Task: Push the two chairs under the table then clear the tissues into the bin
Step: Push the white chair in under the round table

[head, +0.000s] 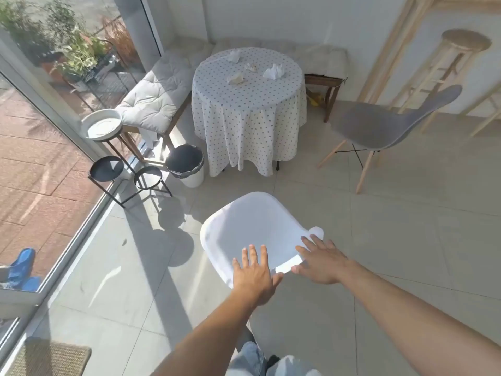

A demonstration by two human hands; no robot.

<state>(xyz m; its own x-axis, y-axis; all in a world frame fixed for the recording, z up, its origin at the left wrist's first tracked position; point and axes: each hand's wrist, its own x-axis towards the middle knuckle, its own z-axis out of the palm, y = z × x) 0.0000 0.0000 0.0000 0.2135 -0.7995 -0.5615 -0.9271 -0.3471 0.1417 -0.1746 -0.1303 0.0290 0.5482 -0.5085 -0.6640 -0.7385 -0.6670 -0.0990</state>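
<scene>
A white chair (252, 226) stands on the tiled floor in front of me, well short of the round table (248, 104) with its dotted cloth. My left hand (254, 275) and my right hand (321, 263) hover with spread fingers over the top of its backrest; neither grips it. A grey chair (379, 126) with wooden legs stands to the right of the table, turned away from it. Several crumpled tissues (273, 71) lie on the tabletop. A white bin (185, 164) with a black liner sits at the table's lower left.
A cushioned bench (154, 99) runs along the glass wall on the left. Black plant stands (127, 172) and a white dish (101, 127) crowd the space beside the bin. A wooden stool (458, 58) stands at the far right. A doormat (51, 358) lies at the bottom left.
</scene>
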